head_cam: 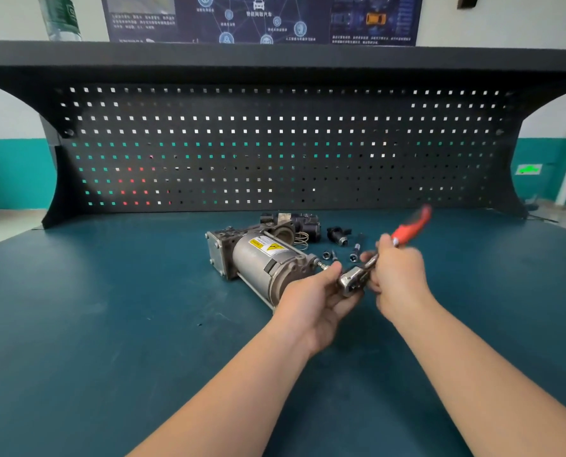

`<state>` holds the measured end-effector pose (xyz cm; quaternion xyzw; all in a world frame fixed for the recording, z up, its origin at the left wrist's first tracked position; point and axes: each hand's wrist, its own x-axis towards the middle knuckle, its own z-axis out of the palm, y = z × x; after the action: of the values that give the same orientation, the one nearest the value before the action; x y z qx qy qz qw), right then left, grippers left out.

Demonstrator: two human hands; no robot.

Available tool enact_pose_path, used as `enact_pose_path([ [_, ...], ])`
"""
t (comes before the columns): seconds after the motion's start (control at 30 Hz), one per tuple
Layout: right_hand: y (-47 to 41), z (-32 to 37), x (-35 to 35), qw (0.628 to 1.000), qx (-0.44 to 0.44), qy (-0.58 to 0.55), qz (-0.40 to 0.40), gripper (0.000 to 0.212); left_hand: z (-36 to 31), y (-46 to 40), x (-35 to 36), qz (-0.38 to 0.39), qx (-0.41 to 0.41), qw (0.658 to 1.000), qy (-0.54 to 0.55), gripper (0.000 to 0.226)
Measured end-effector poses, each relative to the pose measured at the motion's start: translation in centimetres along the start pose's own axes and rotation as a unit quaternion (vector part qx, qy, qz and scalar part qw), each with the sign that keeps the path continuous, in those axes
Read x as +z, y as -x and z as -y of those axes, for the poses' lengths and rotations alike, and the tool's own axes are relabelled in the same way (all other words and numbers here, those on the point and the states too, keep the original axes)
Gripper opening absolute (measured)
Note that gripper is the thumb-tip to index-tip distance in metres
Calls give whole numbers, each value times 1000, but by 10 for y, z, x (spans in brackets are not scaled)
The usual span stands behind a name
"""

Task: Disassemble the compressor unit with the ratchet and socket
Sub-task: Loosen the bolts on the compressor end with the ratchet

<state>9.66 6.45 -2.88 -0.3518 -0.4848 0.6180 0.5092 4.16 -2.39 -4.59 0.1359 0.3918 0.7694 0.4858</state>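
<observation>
The compressor unit (pixel 258 258), a grey metal cylinder with a yellow warning label, lies on its side on the blue-green bench. My right hand (pixel 397 275) grips the ratchet (pixel 354 280) by its shank; the red handle (pixel 412 225) points up and right and is blurred. My left hand (pixel 311 298) is at the compressor's near end, fingers pinched around the socket beside the ratchet's chrome head. The socket meets a bolt (pixel 321 265) that sticks out of the end cap.
Removed parts lie behind the compressor: a black housing (pixel 303 225), a spring (pixel 303 239), a black connector (pixel 339 234) and loose bolts (pixel 354 253). A black pegboard (pixel 275 143) backs the bench (pixel 110 324). A plastic bottle (pixel 60 18) stands on the top shelf.
</observation>
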Motion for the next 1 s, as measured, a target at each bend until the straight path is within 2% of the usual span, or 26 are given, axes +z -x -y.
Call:
enact_pose_path([
  [0.03, -2, -2, 0, 997, 69, -41, -4, 26, 0, 0, 0, 2, -1, 1000, -3, 14],
  [0.07, -1, -2, 1, 996, 79, -44, 1, 26, -1, 0, -1, 3, -2, 1000, -5, 14],
  [0.1, 0, -2, 2, 1000, 27, -12, 10, 26, -1, 0, -1, 4, -5, 1000, -3, 14],
  [0.13, 2, 0, 2, 996, -70, 39, 25, 26, -2, 0, -1, 4, -7, 1000, -1, 14],
  [0.17, 6, 4, 1, 976, -192, 94, 45, 24, -2, 0, -2, 8, -7, 1000, -2, 13],
  [0.2, 12, 8, -1, 939, -302, 145, 82, 22, -3, 1, -2, 14, -6, 1000, -7, 13],
  [0.27, 22, 9, -4, 841, -452, 249, 163, 14, -3, 2, -3, 24, -2, 999, -23, 12],
  [0.3, 25, 7, -4, 801, -491, 287, 185, 9, -3, 2, -3, 23, 1, 999, -31, 13],
  [0.33, 28, 5, -3, 782, -512, 302, 188, 8, -3, 2, -3, 21, 4, 999, -36, 14],
  [0.37, 28, 3, -1, 787, -513, 293, 179, 8, -2, 2, -3, 18, 6, 999, -38, 15],
  [0.4, 27, 3, 0, 816, -489, 264, 160, 13, -2, 2, -3, 16, 7, 999, -36, 15],
  [0.47, 15, 3, 1, 905, -374, 182, 93, 23, -1, 1, -1, 10, 7, 1000, -20, 15],
  [0.53, 2, 0, 0, 987, -145, 65, 27, 27, 0, 0, 0, 3, 6, 1000, -10, 14],
  [0.57, -4, -4, -1, 1000, -10, -12, 12, 27, -1, 0, 0, 4, 5, 1000, -12, 15],
  [0.6, -7, -8, 0, 994, 81, -73, 5, 27, -1, 0, 0, 5, 4, 1000, -16, 16],
  [0.63, -7, -9, 2, 989, 114, -93, 3, 26, -1, 0, -1, 6, 3, 1000, -19, 17],
  [0.67, -6, -9, 2, 994, 82, -72, 6, 25, -2, 0, -2, 5, 2, 1000, -20, 17],
  [0.73, -1, -3, 2, 991, -125, 39, 37, 25, -2, 0, -3, 7, -2, 1000, -17, 16],
  [0.77, 5, 2, 1, 961, -250, 95, 69, 23, -2, 0, -3, 12, -1, 1000, -20, 15],
  [0.83, 16, 6, -3, 862, -440, 207, 145, 17, -1, 0, -4, 16, 4, 999, -34, 12],
  [0.87, 20, 4, -4, 810, -503, 252, 166, 15, -1, -1, -4, 12, 7, 999, -41, 12],
  [0.9, 23, 0, -4, 776, -542, 276, 168, 18, -1, -1, -4, 6, 9, 999, -47, 12],
  [0.93, 24, -2, -3, 772, -551, 273, 163, 19, -1, -1, -4, 0, 11, 999, -51, 13],
  [0.97, 23, -3, -1, 797, -530, 247, 152, 18, -1, -1, -4, -4, 14, 999, -51, 12],
  [1.0, 19, -4, 1, 841, -483, 208, 128, 19, -1, -1, -3, -5, 16, 999, -48, 12],
])
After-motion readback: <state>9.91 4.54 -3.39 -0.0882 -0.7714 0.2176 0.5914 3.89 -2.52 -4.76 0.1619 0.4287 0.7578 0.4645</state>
